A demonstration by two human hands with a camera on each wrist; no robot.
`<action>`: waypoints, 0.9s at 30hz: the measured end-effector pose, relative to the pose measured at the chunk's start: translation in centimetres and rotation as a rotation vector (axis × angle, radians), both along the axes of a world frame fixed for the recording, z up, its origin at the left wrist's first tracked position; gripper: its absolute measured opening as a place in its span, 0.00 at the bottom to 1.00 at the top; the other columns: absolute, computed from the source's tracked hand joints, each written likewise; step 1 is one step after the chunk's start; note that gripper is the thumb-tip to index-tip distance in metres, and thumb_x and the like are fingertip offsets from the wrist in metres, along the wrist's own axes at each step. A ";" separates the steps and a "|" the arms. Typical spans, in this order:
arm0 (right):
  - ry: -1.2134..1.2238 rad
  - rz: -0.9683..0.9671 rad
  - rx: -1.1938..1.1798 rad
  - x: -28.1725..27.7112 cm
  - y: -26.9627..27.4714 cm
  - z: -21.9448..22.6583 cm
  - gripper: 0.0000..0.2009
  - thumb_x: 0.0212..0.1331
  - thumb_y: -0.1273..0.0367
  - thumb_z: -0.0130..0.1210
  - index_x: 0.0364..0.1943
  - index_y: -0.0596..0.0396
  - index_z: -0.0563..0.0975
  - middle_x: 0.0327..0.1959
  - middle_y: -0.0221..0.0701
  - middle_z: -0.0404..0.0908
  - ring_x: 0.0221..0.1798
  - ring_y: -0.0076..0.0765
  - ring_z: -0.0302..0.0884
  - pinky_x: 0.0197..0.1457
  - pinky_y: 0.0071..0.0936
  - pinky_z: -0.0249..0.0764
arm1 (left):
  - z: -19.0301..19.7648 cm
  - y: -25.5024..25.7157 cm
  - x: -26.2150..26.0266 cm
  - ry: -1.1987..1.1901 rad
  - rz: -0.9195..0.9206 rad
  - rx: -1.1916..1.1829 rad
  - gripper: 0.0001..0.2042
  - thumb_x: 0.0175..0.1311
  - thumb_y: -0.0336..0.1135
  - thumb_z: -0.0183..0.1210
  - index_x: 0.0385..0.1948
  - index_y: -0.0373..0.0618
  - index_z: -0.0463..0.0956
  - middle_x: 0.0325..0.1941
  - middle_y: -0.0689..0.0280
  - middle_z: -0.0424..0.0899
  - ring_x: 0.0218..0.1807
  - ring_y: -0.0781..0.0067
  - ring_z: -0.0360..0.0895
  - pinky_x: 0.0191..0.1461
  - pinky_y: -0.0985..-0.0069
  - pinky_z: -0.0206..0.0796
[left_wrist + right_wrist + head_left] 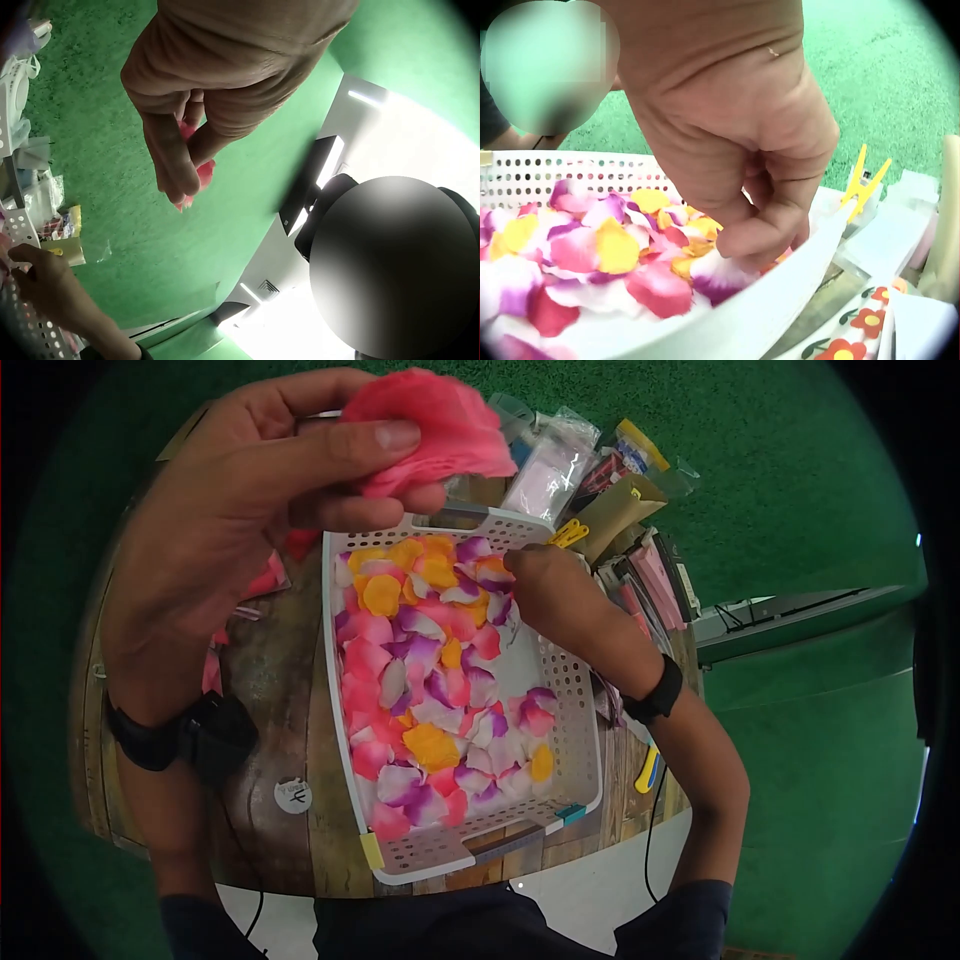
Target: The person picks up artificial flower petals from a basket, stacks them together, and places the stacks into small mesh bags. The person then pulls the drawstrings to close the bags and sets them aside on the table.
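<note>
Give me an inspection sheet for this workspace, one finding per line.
Surface: wooden table, planked.
Job's things: perforated white basket holding loose multicoloured petals; pink petals held above.
Clutter: plastic packets, yellow clip, round label.
Hands: left hand pinches the pink petals; right hand curled at the basket's petals, grip unclear.
Cables: thin black cables, one below each wrist.
Surroundings: textured green floor.

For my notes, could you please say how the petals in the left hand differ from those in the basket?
The held petals are all pink in view, whereas the loose petals mix pink, orange, and purple with white. The held petals are bunched together; the loose petals lie spread out. Both include pink.
</note>
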State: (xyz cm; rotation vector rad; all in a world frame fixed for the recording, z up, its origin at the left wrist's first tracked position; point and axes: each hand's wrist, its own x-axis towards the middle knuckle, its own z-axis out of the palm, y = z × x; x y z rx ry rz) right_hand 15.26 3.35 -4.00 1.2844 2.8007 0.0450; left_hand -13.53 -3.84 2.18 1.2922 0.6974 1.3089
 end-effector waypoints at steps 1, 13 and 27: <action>-0.099 -0.078 -0.044 -0.4 0.5 -0.4 0.05 0.47 0.78 0.56 0.29 0.63 0.78 0.36 0.51 0.81 0.40 0.58 0.80 0.45 0.44 0.77 | 0.0 -0.3 0.0 -0.001 0.005 -0.003 0.17 0.66 0.34 0.60 0.53 0.37 0.74 0.39 0.62 0.85 0.39 0.76 0.85 0.33 0.91 0.78; -0.141 -0.067 -0.218 0.2 1.7 -1.5 0.19 0.49 0.72 0.59 0.48 0.60 0.75 0.39 0.48 0.82 0.45 0.57 0.80 0.48 0.44 0.76 | 1.9 -2.9 3.3 0.128 0.099 0.022 0.16 0.65 0.36 0.61 0.50 0.37 0.76 0.40 0.61 0.85 0.38 0.73 0.86 0.35 0.88 0.77; 0.388 -0.370 -0.704 2.2 -4.3 6.3 0.15 0.57 0.83 0.55 0.49 0.59 0.77 0.34 0.25 0.79 0.39 0.18 0.76 0.43 0.18 0.76 | 0.6 -1.7 3.2 0.194 0.087 0.041 0.19 0.64 0.40 0.64 0.51 0.36 0.77 0.39 0.63 0.85 0.38 0.81 0.83 0.39 0.87 0.77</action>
